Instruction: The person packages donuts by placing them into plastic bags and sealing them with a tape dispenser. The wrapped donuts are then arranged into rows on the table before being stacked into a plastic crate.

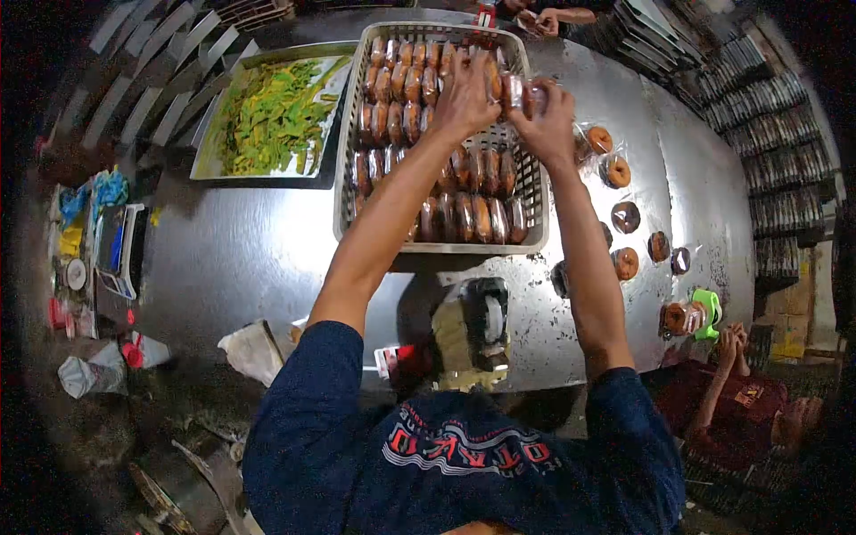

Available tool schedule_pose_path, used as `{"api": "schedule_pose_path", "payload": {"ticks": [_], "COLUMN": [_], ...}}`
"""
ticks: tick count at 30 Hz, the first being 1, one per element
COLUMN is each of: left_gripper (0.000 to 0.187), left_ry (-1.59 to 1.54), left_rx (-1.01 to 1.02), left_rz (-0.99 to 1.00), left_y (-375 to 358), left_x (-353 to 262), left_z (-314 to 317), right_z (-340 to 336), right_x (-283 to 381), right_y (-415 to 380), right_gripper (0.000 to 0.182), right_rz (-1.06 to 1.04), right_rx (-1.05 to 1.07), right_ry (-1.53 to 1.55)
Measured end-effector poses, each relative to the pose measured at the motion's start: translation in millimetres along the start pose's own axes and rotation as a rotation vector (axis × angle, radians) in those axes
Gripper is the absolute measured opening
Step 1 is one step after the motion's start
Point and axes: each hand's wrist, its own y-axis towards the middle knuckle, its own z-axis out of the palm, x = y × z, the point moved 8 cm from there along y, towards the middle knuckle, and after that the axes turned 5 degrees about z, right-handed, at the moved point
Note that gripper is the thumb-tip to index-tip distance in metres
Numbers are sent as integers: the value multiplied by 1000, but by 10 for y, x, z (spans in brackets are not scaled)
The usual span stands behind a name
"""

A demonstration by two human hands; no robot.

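Note:
A pale plastic crate (346, 192) holds rows of wrapped doughnuts (481, 218) standing on edge. Over its upper rows, my left hand (468, 100) reaches with fingers stretched out, touching the doughnuts there. My right hand (551, 120) is closed around wrapped doughnuts (514, 93) at the crate's upper right edge. Part of the crate's slatted floor shows below my hands. My forearms hide some of the lower rows. To the right, several loose doughnuts (615, 171), some in clear wrap, lie scattered on the metal table (250, 267).
A tray (203, 156) of green and yellow leaf-like pieces stands left of the crate. At lower right, a person's hands (733, 343) are beside a green device (707, 312) and wrapped doughnuts. Another person's hand (546, 20) shows at the top. A tape dispenser (490, 316) sits at the near edge.

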Motion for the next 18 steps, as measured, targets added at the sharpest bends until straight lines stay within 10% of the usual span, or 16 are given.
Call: {"api": "schedule_pose_path", "payload": {"ticks": [6, 10, 13, 18], "left_gripper": [80, 82, 78, 59], "left_ry": [466, 359, 246, -62], "left_rx": [322, 581, 343, -7], "left_rz": [-118, -9, -45, -126], "left_y": [-432, -420, -408, -501], "left_x": [1068, 1036, 791, 251], "left_z": [853, 789, 291, -438], "right_z": [1160, 945, 124, -1010], "right_x": [-528, -518, -262, -1110], "right_y": [-306, -606, -1040, -2207], "right_gripper": [95, 95, 82, 54], "right_rz": [82, 67, 48, 586], "right_rx": [473, 363, 220, -106], "right_ry": [-399, -239, 5, 253]}}
